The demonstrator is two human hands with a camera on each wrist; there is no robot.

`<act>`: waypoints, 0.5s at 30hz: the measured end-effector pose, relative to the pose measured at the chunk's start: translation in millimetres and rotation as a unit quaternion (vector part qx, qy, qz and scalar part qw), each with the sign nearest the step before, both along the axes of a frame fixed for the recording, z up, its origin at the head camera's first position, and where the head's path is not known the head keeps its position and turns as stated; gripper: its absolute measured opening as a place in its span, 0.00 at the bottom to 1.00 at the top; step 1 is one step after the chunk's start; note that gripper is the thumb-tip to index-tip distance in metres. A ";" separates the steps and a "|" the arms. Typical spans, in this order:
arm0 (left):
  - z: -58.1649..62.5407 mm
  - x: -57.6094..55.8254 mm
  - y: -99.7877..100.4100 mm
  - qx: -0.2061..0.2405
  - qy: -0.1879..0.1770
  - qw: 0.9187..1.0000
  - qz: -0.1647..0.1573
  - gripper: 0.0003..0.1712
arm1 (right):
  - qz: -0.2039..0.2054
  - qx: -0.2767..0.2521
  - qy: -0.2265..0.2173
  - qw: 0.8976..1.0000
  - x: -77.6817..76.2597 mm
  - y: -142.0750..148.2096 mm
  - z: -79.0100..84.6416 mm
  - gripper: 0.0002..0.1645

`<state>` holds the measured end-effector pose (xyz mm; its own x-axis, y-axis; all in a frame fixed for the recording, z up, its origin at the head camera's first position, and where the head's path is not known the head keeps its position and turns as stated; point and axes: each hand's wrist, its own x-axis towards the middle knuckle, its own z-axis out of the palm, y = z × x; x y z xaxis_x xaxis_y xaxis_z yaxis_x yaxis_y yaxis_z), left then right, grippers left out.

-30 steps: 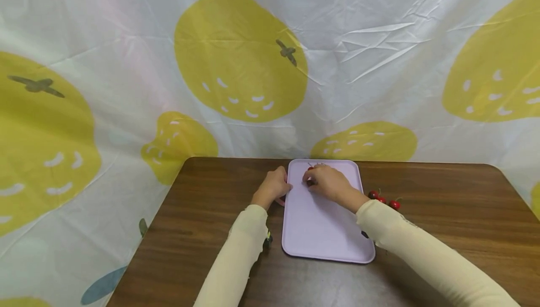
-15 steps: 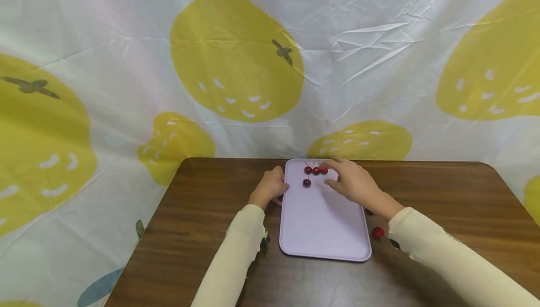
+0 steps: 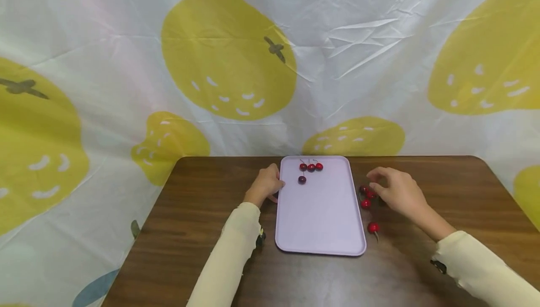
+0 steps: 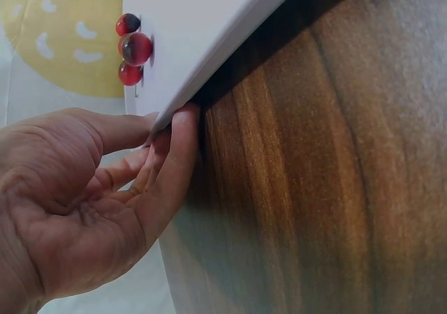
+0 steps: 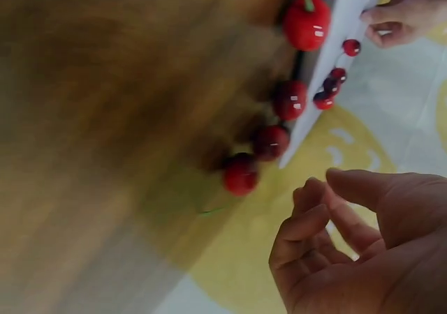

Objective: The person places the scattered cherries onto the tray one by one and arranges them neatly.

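Note:
A pale lilac tray (image 3: 320, 218) lies on the wooden table. My left hand (image 3: 265, 184) pinches its left edge, thumb on the rim and fingers beneath, as the left wrist view shows. Three dark red cherries (image 3: 311, 168) with stems sit in a row near the tray's far end, and a single darker cherry (image 3: 302, 180) lies just in front of them. To the right of the tray, my right hand (image 3: 398, 190) hovers beside several loose cherries (image 5: 271, 142), its fingers loosely bent and nothing between them. One bright red cherry (image 3: 373, 228) with a green stem lies nearer to me.
The brown table (image 3: 443, 194) reaches well past the tray on both sides. Behind it hangs a white cloth (image 3: 354, 72) printed with yellow fruit, close to the table's far edge.
My right hand has let go of the dark cherry on the tray and moved right, off the tray, to the loose cherries. The left hand keeps its grip on the tray's edge.

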<state>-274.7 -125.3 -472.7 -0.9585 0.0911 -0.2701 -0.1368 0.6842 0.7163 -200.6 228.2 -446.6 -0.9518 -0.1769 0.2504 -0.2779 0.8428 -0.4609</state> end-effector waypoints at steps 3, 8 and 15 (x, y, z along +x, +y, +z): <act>-0.1 -0.5 0.0 0.002 -0.001 1.000 0.001 0.10 | -0.020 0.003 -0.018 1.000 3.8 11.3 -7.1 0.15; -0.9 -0.8 -0.5 -0.002 -0.005 1.000 0.002 0.10 | -0.023 0.015 -0.045 0.999 8.2 23.7 -17.7 0.20; -0.1 -2.4 0.7 -0.011 -0.014 1.000 0.002 0.10 | -0.019 0.016 -0.027 0.999 10.5 25.2 -25.4 0.19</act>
